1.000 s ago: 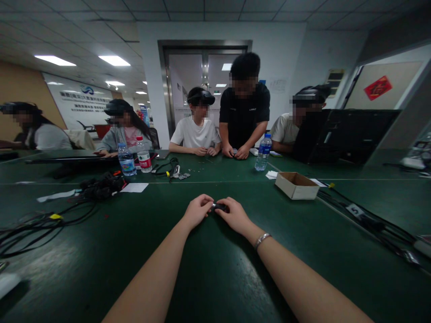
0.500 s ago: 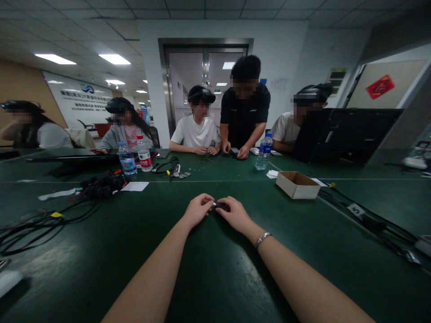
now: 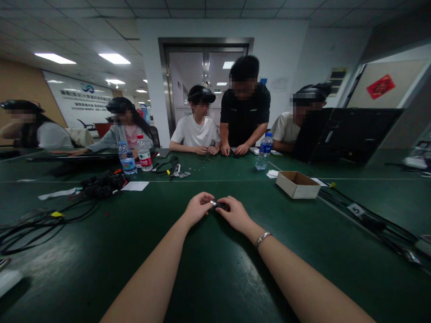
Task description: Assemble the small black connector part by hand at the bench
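Just below center frame, the right hand (image 3: 237, 212) is clamping its fingers on a crosswise dark object (image 3: 222, 206), silver end pointing toward the left hand (image 3: 198, 211), whose grip is unclear.

Pale wall (image 3: 286, 49) beyond green table (image 3: 222, 278)

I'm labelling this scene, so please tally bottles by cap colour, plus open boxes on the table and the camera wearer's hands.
Blue-capped bottles: 2
Red-capped bottle: 1
Open box: 1
Wearer's hands, both at a small dark item: 2
Total: 6
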{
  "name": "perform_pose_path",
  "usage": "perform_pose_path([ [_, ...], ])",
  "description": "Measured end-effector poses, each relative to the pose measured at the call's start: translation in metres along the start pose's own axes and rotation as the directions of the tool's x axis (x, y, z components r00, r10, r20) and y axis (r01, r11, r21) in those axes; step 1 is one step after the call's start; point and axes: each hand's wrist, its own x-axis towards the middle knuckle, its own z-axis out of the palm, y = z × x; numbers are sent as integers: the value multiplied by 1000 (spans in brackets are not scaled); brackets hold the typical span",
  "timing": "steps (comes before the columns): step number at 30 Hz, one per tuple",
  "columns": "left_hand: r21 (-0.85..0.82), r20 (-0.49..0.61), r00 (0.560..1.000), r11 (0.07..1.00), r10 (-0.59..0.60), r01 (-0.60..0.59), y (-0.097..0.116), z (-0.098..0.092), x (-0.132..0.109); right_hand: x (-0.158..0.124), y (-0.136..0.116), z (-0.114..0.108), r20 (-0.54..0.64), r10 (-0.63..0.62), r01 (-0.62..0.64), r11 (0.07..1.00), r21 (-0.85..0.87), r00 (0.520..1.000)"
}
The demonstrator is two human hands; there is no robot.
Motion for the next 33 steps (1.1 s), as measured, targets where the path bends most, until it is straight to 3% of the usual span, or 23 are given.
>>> perform_pose_path([
  [8,102,34,999,994,-40,36,0,0,0,0,1,0,-5,-9,9,1000,-3,1000],
  [25,84,57,998,996,-10,5,-8,-1,3,1,1,2,-2,-10,10,1000,-3,1000],
  [33,97,61,998,995,-13,7,-1,-3,-1,0,0,2,-4,-10,10,1000,4,1000],
])
